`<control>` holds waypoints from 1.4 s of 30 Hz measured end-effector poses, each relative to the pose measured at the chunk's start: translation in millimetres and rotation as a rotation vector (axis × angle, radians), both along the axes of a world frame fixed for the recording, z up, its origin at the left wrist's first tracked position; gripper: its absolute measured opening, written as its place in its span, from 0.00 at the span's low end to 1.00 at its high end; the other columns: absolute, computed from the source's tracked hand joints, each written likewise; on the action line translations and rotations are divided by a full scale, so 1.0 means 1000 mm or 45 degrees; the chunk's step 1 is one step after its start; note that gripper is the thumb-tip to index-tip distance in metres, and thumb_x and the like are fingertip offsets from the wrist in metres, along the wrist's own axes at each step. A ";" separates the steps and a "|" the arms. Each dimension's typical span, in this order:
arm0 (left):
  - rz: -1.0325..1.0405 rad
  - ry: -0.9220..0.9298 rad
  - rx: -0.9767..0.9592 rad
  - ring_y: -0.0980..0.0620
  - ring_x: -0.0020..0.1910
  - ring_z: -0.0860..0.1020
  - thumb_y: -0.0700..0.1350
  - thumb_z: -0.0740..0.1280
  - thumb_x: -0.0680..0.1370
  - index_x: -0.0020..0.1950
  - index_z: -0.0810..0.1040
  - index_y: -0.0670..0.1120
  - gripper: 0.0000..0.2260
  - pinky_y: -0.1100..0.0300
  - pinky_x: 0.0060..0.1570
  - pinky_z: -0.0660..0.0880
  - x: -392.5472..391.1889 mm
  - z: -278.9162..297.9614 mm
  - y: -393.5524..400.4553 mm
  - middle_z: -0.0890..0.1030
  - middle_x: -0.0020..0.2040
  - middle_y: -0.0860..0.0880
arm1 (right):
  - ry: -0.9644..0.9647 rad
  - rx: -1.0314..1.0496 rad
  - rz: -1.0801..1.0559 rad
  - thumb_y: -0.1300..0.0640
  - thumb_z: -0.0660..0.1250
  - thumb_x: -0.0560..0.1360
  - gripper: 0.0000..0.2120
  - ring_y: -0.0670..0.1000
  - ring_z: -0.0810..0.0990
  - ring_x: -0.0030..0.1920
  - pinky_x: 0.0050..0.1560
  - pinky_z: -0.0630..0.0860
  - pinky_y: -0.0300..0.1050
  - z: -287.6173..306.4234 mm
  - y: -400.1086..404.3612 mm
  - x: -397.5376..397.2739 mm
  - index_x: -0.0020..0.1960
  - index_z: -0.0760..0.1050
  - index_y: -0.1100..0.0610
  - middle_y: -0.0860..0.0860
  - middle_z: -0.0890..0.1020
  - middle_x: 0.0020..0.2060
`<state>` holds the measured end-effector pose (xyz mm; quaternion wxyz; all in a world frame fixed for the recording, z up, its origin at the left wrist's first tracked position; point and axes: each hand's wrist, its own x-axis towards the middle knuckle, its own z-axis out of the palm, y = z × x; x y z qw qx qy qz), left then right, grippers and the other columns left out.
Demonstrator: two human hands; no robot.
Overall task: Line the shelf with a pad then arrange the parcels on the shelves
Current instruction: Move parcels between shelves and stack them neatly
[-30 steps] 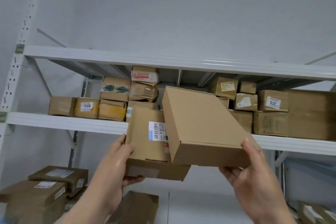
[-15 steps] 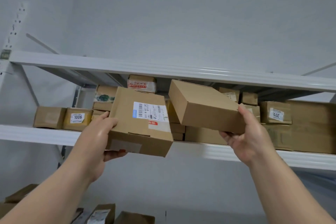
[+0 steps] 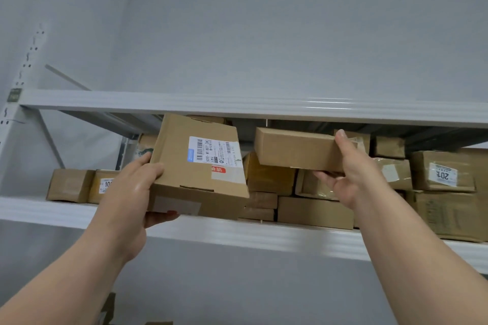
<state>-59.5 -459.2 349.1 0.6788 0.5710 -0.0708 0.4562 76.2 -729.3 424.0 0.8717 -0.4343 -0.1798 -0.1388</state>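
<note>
My left hand (image 3: 132, 192) grips a brown labelled parcel (image 3: 200, 166) by its left edge, thumb underneath, and holds it tilted in front of the middle shelf (image 3: 264, 236). My right hand (image 3: 353, 171) grips a plain flat brown box (image 3: 295, 152) at its right end, raised just under the upper shelf (image 3: 237, 104) beam. Behind both lie many brown parcels on the middle shelf, among them a stack (image 3: 266, 190) at the centre. No pad is visible.
Small boxes (image 3: 70, 185) sit at the left of the middle shelf, larger cartons (image 3: 446, 208) at the right. A white upright post (image 3: 15, 113) stands at the far left. The grey wall fills the view above the upper shelf. A few parcels show at the bottom edge.
Both hands have lifted their boxes higher and further in toward the shelf; the plain box has levelled out under the upper beam. My view has tilted upward.
</note>
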 end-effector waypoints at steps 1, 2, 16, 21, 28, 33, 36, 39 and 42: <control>0.000 0.000 0.006 0.47 0.47 0.81 0.46 0.60 0.82 0.53 0.79 0.58 0.10 0.52 0.36 0.80 0.000 0.000 0.000 0.83 0.53 0.46 | 0.027 0.010 -0.003 0.47 0.71 0.75 0.22 0.58 0.73 0.58 0.50 0.82 0.57 0.005 0.001 0.002 0.63 0.67 0.52 0.53 0.72 0.51; 0.002 0.001 0.012 0.46 0.47 0.81 0.46 0.60 0.82 0.53 0.79 0.58 0.10 0.51 0.37 0.80 0.003 0.001 0.000 0.82 0.53 0.46 | 0.043 0.015 0.009 0.49 0.72 0.75 0.22 0.59 0.73 0.59 0.52 0.82 0.58 0.011 0.002 0.005 0.63 0.66 0.52 0.54 0.72 0.51; 0.052 -0.075 0.023 0.46 0.47 0.81 0.47 0.61 0.81 0.63 0.77 0.56 0.12 0.51 0.35 0.80 0.032 0.018 0.005 0.83 0.54 0.47 | -0.393 -0.671 -0.854 0.53 0.65 0.80 0.31 0.53 0.72 0.50 0.49 0.80 0.48 0.030 0.032 0.061 0.77 0.54 0.42 0.57 0.60 0.72; 0.063 -0.060 0.048 0.45 0.49 0.81 0.47 0.60 0.81 0.66 0.75 0.56 0.14 0.53 0.33 0.80 0.043 0.016 0.001 0.81 0.57 0.46 | -0.439 -0.969 -1.082 0.53 0.63 0.81 0.21 0.55 0.73 0.51 0.44 0.71 0.43 0.023 0.036 0.086 0.73 0.65 0.49 0.57 0.62 0.69; 0.071 -0.045 0.057 0.44 0.53 0.81 0.47 0.61 0.82 0.68 0.74 0.55 0.15 0.54 0.34 0.81 0.058 0.012 -0.007 0.79 0.60 0.46 | -0.682 -1.311 -1.587 0.51 0.64 0.79 0.19 0.59 0.69 0.63 0.59 0.70 0.54 0.007 0.047 0.099 0.69 0.69 0.45 0.54 0.62 0.71; 0.079 -0.065 0.065 0.46 0.51 0.82 0.47 0.60 0.81 0.63 0.78 0.58 0.13 0.53 0.35 0.81 0.067 0.010 -0.011 0.81 0.58 0.48 | -0.699 -1.489 -1.613 0.49 0.60 0.78 0.21 0.59 0.62 0.64 0.63 0.61 0.58 0.006 0.050 0.108 0.70 0.66 0.42 0.53 0.62 0.70; 0.092 -0.100 0.034 0.48 0.50 0.81 0.46 0.60 0.82 0.63 0.77 0.57 0.13 0.54 0.33 0.80 0.069 0.011 -0.012 0.82 0.58 0.49 | -0.692 -1.533 -1.556 0.47 0.61 0.77 0.23 0.58 0.60 0.66 0.64 0.60 0.58 0.002 0.051 0.113 0.72 0.64 0.43 0.52 0.62 0.71; 0.105 -0.145 -0.012 0.49 0.49 0.82 0.46 0.60 0.82 0.67 0.75 0.57 0.15 0.55 0.30 0.80 0.070 0.010 -0.013 0.83 0.57 0.49 | -0.728 -1.536 -1.467 0.46 0.61 0.77 0.23 0.58 0.59 0.69 0.67 0.59 0.59 -0.002 0.053 0.116 0.72 0.64 0.42 0.51 0.62 0.71; 0.107 -0.162 -0.049 0.46 0.51 0.82 0.46 0.60 0.82 0.68 0.74 0.56 0.15 0.56 0.30 0.80 0.070 0.008 -0.016 0.82 0.57 0.48 | -0.790 -1.370 -1.392 0.46 0.62 0.77 0.21 0.56 0.60 0.69 0.67 0.59 0.57 -0.006 0.054 0.113 0.69 0.69 0.43 0.50 0.64 0.70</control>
